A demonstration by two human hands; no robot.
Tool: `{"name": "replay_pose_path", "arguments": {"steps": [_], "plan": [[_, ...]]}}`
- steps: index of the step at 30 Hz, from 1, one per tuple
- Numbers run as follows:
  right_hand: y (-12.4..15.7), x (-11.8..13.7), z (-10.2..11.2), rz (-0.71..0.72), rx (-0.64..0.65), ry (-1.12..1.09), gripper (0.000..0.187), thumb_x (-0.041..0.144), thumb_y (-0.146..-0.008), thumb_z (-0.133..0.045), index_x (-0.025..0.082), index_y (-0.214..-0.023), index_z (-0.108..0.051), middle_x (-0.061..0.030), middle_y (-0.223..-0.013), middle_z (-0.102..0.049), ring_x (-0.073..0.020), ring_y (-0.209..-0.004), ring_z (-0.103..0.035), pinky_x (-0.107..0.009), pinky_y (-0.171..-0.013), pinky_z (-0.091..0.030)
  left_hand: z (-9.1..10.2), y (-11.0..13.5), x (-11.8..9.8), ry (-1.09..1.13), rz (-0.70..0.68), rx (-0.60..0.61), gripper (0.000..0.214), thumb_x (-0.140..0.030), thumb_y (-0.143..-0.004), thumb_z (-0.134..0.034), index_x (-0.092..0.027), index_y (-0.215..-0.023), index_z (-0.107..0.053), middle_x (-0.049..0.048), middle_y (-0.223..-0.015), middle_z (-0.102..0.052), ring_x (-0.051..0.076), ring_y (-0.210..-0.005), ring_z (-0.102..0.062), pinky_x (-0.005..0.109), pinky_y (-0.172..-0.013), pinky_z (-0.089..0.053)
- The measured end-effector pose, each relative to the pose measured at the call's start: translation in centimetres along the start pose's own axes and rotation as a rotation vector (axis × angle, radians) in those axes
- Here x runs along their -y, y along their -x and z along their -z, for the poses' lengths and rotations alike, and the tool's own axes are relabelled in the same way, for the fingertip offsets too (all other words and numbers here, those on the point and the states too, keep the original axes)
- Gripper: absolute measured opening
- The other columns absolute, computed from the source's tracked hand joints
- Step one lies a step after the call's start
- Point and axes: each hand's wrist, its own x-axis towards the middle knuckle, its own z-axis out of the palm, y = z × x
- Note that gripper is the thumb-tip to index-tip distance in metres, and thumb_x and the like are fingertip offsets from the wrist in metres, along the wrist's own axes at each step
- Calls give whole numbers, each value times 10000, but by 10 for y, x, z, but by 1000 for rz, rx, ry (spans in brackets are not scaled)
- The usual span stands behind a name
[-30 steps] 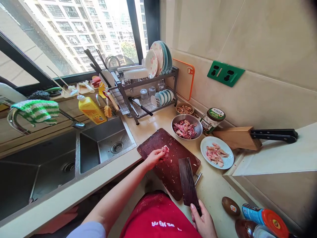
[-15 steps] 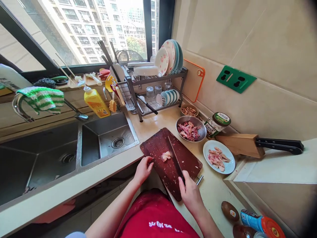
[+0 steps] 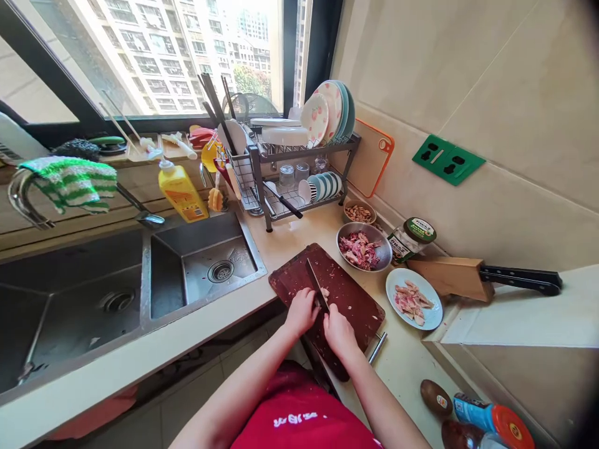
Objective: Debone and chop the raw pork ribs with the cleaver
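Note:
The knife (image 3: 315, 279) is in my right hand (image 3: 340, 332), which is closed round its handle. Its blade points away from me over the dark red cutting board (image 3: 358, 307). Just right of the blade lies a small pale piece of meat (image 3: 325, 292), partly covered. On the blade's left side, my left hand (image 3: 302, 310) has its fingers curled and pressed together close to the meat. What those fingertips grip, if anything, is hidden. Small scraps are scattered on the board.
Beyond the board stands a metal bowl of red meat (image 3: 362, 246). To its right are a white plate of pale meat strips (image 3: 428, 285), a jar (image 3: 412, 240) and a wooden knife block (image 3: 444, 275). A double sink (image 3: 146, 280) is at left, a dish rack (image 3: 262, 187) behind.
My left hand has moved from the board's left edge onto the meat beside the blade. My right hand has shifted slightly away from me and left with the knife, whose blade now covers part of the meat.

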Motion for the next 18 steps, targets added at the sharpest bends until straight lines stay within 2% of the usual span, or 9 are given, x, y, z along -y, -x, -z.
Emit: {"name": "replay_pose_path", "arguments": {"steps": [3,5,8,11,13,15,18], "plan": [[14,-13,2,-14,-12,-42,216,235,-874,-322,146,-984,-485,-131,-820,-663,-217,-738,-643,-286,-613,-436,-5,-13,-3,-164,18,65,186,-182,-754,-477,-162,-935,-515,117,-1035,-527,258,-1011,-458,401,-884,-372],[31,-29,1,-27,-8,-128,222,256,-871,-317,158,-971,-490,-75,-714,-649,-181,-630,-632,-258,-555,-438,-2,-17,3,-198,38,71,139,-162,-747,-466,-164,-875,-519,107,-972,-539,249,-970,-472,388,-862,-375],[61,-60,-7,-137,20,-535,301,397,-862,-298,185,-1004,-456,72,-457,-473,-119,-339,-480,-211,-362,-371,7,-23,13,-88,107,31,104,-184,-764,-448,-168,-840,-518,82,-879,-552,215,-871,-507,346,-802,-396],[85,-84,-18,-322,32,-951,346,539,-776,-385,218,-897,-426,130,-437,-371,-67,-252,-340,-178,-274,-309,11,-31,11,115,152,76,157,-214,-796,-425,-180,-918,-519,56,-840,-568,180,-786,-532,304,-744,-412],[93,-92,-26,-414,42,-1065,356,573,-716,-448,228,-787,-394,134,-454,-391,-44,-252,-321,-163,-260,-301,9,-36,2,160,99,161,243,-218,-794,-443,-190,-1028,-502,65,-912,-568,178,-811,-541,299,-755,-415],[98,-94,-37,-465,31,-1126,385,597,-682,-476,231,-732,-365,136,-449,-402,-37,-250,-318,-155,-249,-292,4,-39,-12,76,13,241,305,-235,-777,-483,-208,-1080,-489,85,-1016,-531,199,-881,-533,313,-778,-413],[102,-93,-54,-509,-55,-1228,440,641,-651,-492,230,-703,-344,134,-449,-410,-36,-252,-328,-157,-242,-294,-5,-41,-26,-144,-66,307,241,-259,-764,-501,-220,-1000,-524,104,-1068,-479,254,-956,-500,346,-764,-416]]}}
